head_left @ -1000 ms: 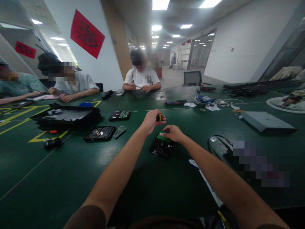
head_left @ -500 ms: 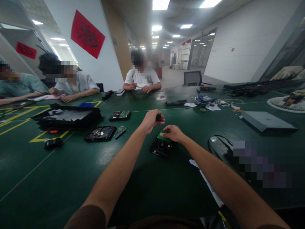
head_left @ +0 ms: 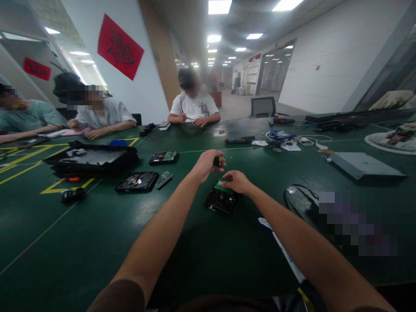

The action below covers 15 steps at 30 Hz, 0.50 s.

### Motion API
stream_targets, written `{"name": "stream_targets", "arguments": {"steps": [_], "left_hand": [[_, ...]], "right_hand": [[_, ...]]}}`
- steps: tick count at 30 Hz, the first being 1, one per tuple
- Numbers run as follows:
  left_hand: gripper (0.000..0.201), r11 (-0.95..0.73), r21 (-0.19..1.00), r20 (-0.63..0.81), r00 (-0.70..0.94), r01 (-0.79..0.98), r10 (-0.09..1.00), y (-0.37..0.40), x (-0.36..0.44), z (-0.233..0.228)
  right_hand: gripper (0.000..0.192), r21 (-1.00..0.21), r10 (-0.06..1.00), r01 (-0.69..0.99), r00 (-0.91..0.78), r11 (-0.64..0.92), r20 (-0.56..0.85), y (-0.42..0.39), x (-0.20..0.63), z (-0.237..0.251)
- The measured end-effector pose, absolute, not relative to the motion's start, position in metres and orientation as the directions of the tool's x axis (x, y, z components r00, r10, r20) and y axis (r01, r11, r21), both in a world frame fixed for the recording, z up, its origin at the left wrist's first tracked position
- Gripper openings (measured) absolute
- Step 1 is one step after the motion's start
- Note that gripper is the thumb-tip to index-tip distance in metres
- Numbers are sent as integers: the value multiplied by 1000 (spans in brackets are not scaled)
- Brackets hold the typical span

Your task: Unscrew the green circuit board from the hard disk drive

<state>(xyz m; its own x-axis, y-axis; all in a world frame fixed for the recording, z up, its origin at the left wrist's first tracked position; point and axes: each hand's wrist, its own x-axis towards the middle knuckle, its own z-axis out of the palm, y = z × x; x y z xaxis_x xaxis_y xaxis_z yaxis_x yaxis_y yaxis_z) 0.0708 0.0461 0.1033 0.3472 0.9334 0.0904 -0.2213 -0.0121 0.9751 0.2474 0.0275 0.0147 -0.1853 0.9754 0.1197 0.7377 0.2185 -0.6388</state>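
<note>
A black hard drive [head_left: 220,202] with a green circuit board [head_left: 224,186] on its upper face lies on the table in front of me. My left hand [head_left: 208,164] is above its far end, fingers wrapped round the black and yellow handle of a screwdriver [head_left: 218,161]. The screwdriver's shaft is hard to make out, and I cannot tell whether its tip touches the drive. With thumb on the board and fingers curled at the far right edge, my right hand [head_left: 237,181] grips the hard drive. Those fingertips are partly hidden.
Left of my hands are an opened drive casing [head_left: 137,181], a loose circuit board [head_left: 164,180], another drive [head_left: 164,157] and a large black tray [head_left: 94,158]. A grey metal box [head_left: 367,165] and a black cable [head_left: 286,197] lie right. Several people sit across the table [head_left: 81,238].
My left hand has turned slightly, and the screwdriver handle now shows yellow. The shaft is less visible than before. My right hand and the hard drive stay in place.
</note>
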Motion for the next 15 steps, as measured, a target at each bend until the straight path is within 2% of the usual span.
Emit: {"name": "stream_targets", "arguments": {"steps": [4, 10, 15], "left_hand": [[19, 42, 958, 56, 329, -284, 943, 48, 72, 101], [24, -74, 987, 116, 315, -142, 942, 51, 63, 104], [22, -60, 984, 116, 346, -169, 931, 49, 63, 105]], "right_hand": [[33, -638, 975, 738, -194, 218, 109, 28, 248, 16], [33, -634, 974, 741, -198, 221, 108, 27, 248, 16], [33, -629, 971, 741, -203, 236, 126, 28, 248, 15]]}}
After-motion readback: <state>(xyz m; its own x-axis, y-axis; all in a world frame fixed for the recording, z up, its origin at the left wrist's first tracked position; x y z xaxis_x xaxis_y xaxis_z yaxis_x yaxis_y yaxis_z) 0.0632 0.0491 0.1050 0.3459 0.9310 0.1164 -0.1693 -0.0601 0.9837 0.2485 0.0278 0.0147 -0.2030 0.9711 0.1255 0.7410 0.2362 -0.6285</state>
